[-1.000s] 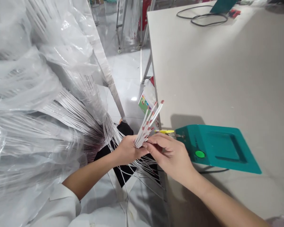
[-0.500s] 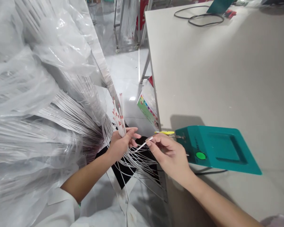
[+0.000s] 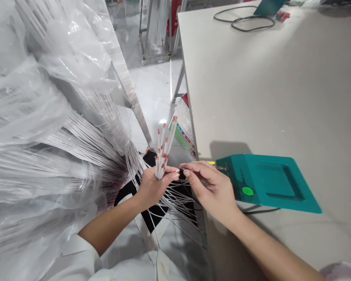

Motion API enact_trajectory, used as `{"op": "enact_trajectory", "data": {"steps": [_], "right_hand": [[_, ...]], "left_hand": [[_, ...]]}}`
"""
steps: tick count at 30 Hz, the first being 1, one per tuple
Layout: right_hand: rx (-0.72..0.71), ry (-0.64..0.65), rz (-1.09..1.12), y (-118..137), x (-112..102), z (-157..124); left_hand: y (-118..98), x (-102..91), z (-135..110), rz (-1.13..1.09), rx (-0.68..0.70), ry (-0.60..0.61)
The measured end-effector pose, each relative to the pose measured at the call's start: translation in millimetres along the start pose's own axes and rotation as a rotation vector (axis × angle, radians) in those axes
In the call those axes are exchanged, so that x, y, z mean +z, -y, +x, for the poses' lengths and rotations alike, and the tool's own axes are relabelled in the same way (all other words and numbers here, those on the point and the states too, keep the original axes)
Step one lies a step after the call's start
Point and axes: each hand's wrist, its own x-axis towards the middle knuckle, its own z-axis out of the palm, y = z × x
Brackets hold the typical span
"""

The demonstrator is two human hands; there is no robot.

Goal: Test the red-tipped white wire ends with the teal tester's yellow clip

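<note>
My left hand [image 3: 153, 187] is closed around a bundle of thin white wires [image 3: 161, 166], whose reddish tips stand up above my fingers. The wires' lengths spread below the hand over a black cloth [image 3: 152, 218]. My right hand [image 3: 215, 191] has its thumb and index finger pinched close to the fingertips of my left hand. What lies in that pinch is too small and hidden to make out. Just right of my right hand, a teal device [image 3: 269, 181] with a green button [image 3: 248, 191] rests on the table; a yellow piece [image 3: 211, 162] shows partly behind my fingers.
Many long white wires [image 3: 87, 132] wrapped in clear plastic [image 3: 20, 105] fill the left side. The pale table [image 3: 269, 89] takes up the right, with a black cable [image 3: 253, 25] at its far end. A wheeled metal rack [image 3: 146, 43] stands on the floor beyond.
My left hand has closed more and its wire tips have shifted right. My right hand, which was pinching a single white wire end, is now at the left fingertips; that wire end no longer shows.
</note>
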Motion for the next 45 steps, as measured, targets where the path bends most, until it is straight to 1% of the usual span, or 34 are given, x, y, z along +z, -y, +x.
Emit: {"op": "enact_trajectory", "data": {"steps": [3, 8, 12, 15, 19, 24, 25, 27, 30, 32, 34, 36, 39, 42, 45], "right_hand": [[0.048, 0.010, 0.065, 0.1, -0.8, 1.5], [0.044, 0.035, 0.068, -1.3, 1.0, 0.8], [0.030, 0.050, 0.118, -1.3, 1.6, 1.9], [-0.015, 0.066, 0.076, -0.2, 1.0, 2.8], [-0.057, 0.077, 0.003, 0.1, -2.8, 4.0], [-0.016, 0.048, -0.018, 1.2, -12.3, 7.4], [-0.015, 0.066, -0.011, 1.9, -14.1, 8.3], [-0.056, 0.159, 0.014, 2.9, -17.4, 10.4], [-0.127, 0.332, 0.079, 2.5, -21.3, 14.2], [-0.128, 0.412, 0.154, 1.7, -22.3, 16.1], [-0.087, 0.421, 0.268, 1.1, -20.4, 16.5], [0.005, 0.378, 0.427, 0.6, -15.0, 14.7], [0.199, 0.321, 0.640, -0.8, -2.6, 8.7], [0.358, 0.266, 0.782, -3.0, 9.5, 2.1], [0.484, 0.199, 0.895, -3.3, 16.7, -2.0]], "left_hand": [[2.0, 0.6, -1.2, 0.019, 0.005, 0.035], [-0.8, 1.1, -2.7, 0.159, 0.087, 0.048], [0.4, 0.1, -3.3, 0.113, 0.071, 0.074], [3.1, -1.2, -3.4, 0.094, 0.073, 0.080], [1.8, -3.1, -3.6, 0.121, 0.043, 0.092], [-1.3, -4.2, -4.0, 0.137, 0.027, 0.099], [-1.7, -4.4, -4.0, 0.142, 0.024, 0.104], [-2.9, -5.7, -3.7, 0.168, 0.039, 0.133], [-6.6, -10.9, -2.0, 0.218, 0.112, 0.262], [-8.9, -15.8, 0.0, 0.217, 0.128, 0.372], [-8.8, -20.2, 2.3, 0.159, 0.072, 0.450], [-5.8, -22.8, 4.4, 0.033, -0.024, 0.491], [1.5, -22.8, 6.4, -0.187, -0.128, 0.483], [7.3, -19.6, 6.6, -0.310, -0.152, 0.466], [11.2, -15.5, 4.9, -0.365, -0.151, 0.439]]}}
